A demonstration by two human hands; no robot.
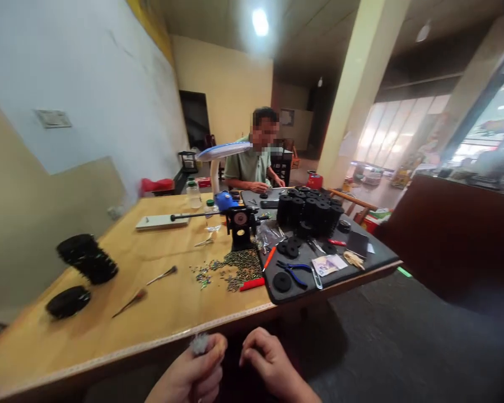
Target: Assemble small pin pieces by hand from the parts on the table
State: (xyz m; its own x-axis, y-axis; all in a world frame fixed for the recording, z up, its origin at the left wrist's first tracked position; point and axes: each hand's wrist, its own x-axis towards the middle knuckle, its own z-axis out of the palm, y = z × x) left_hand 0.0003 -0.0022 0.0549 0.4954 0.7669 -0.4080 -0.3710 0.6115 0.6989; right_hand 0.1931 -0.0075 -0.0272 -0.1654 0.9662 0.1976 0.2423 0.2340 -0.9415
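Note:
My left hand [195,366] is closed below the table's front edge, with a small grey, fuzzy tuft [199,343] sticking out by the thumb. The rest of what it grips is hidden in the fist. Close beside it, my right hand [269,358] has its fingers curled together, and I cannot make out whether anything is between them. Both hands are apart from the wooden table [172,313]. Nearest on the table are a red-handled tool [252,284], a pile of small metallic pieces [241,268] and a brush [130,302].
A dark mat [353,266] carries stacked black discs [308,210], blue-handled pliers [294,273], a banknote [328,265] and a cutter [316,277]. A small black machine [240,226] stands mid-table near a lamp [224,150]. More black discs [88,260] stand left. A person [246,168] sits opposite.

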